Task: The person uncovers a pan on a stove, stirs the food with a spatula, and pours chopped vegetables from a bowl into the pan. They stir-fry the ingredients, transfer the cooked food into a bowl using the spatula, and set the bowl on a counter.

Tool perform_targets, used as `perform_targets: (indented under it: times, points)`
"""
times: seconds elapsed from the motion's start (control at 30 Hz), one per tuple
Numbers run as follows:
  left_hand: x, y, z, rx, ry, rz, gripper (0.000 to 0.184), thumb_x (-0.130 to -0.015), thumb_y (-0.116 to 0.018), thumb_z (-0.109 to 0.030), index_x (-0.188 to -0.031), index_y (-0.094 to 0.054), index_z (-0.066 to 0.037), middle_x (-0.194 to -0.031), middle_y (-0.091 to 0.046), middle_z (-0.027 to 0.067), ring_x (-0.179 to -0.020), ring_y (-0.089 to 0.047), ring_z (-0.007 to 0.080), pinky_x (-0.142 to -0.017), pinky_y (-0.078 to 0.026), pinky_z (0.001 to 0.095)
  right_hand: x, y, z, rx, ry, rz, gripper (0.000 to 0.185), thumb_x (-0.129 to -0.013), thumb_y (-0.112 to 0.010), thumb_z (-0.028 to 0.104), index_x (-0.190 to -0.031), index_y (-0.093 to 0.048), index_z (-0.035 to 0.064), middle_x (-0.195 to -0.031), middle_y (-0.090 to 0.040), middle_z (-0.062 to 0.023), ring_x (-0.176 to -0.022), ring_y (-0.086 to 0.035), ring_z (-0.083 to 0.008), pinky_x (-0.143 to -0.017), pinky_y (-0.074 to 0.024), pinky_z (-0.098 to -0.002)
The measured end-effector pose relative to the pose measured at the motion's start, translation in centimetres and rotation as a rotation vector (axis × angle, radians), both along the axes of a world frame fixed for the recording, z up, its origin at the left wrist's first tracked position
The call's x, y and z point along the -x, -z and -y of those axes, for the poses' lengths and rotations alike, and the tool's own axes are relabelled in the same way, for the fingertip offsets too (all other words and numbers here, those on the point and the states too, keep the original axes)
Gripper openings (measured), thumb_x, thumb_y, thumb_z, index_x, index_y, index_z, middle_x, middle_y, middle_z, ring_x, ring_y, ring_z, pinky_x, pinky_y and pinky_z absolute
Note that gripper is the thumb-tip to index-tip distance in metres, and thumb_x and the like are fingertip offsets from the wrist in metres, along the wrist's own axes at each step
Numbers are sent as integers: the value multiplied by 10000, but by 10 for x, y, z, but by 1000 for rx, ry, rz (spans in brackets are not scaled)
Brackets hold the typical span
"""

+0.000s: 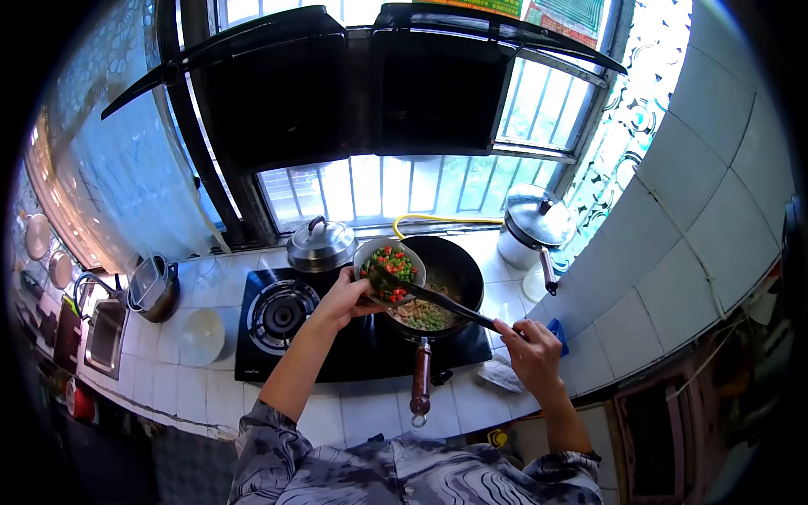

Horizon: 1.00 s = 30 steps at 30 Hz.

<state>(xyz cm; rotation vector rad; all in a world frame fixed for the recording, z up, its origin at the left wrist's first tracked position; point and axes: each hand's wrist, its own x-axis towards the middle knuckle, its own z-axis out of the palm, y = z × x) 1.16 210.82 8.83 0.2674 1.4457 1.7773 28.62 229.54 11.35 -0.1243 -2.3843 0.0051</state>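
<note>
White-tiled counter beneath a barred window; on its black hob, a pan of food; left hand clasps a bowl of red-and-green pieces over the pan's left edge; right hand pinches a spatula reaching in.

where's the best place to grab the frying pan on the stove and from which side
Probably by its brown handle, from the near side: it juts out from the frying pan past the front edge of the stove, with nothing over it. Neither hand is free: the left hand holds the bowl, the right hand the black utensil.
</note>
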Motion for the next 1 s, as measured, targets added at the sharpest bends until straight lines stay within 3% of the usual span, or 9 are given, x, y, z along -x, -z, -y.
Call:
perform_targets:
  times: [0.17, 0.2, 0.5, 0.6, 0.77, 1.0]
  points:
    - [5, -3, -3, 55, -16, 5, 555, -701, -498, 15, -1184, -229, -24, -1050, -436, 158, -890, -576, 285, -710, -556, 434, 7, 10, -15, -32, 76, -64, 261, -697, -637, 56, -936, -675, 155, -677, -522, -19, -525, -480, -168, -453, -375, -291]
    - [7, -2, -5, 58, -15, 6, 555, -701, -498, 15, -1184, -229, -24, -1050, -436, 158, -890, -576, 285, -710, -556, 434, 6, 13, -18, -10, 103, -60, 323, -665, -683, 38, -970, -670, 145, -662, -516, -33, -551, -507, -183, -469, -389, -299]
    - [13, -9, -21, 68, -27, -30, 519, -705, -502, 5, -1170, -275, -44, -1034, -450, 138, -862, -577, 268, -721, -548, 434, -1, -11, -29, 210, 98, -39, 328, -667, -689, 9, -977, -672, 118, -662, -520, -43, -539, -519, -169, -464, -400, -291]
    - [13, -14, -24, 70, -14, -43, 556, -706, -506, 5, -1197, -249, -36, -1036, -453, 154, -861, -579, 271, -726, -548, 425, 3, -22, -29, 195, 60, -5, 297, -675, -691, 60, -954, -675, 161, -636, -532, -21, -519, -511, -168, -453, -382, -295]
    - [15, -18, -21, 71, 9, -25, 648, -704, -503, 13, -1263, -179, -36, -1037, -459, 170, -849, -590, 289, -738, -548, 416, 11, -25, -32, 190, 32, -28, 308, -681, -685, 51, -967, -671, 164, -654, -543, -22, -522, -521, -170, -458, -393, -294]
    - [9, -23, -8, 45, 5, -23, 658, -698, -501, 16, -1277, -193, -49, -1047, -459, 166, -822, -604, 301, -716, -554, 413, 9, -38, -39, 245, 47, -111, 320, -674, -698, 48, -976, -674, 150, -663, -540, -21, -527, -516, -167, -466, -400, -289]
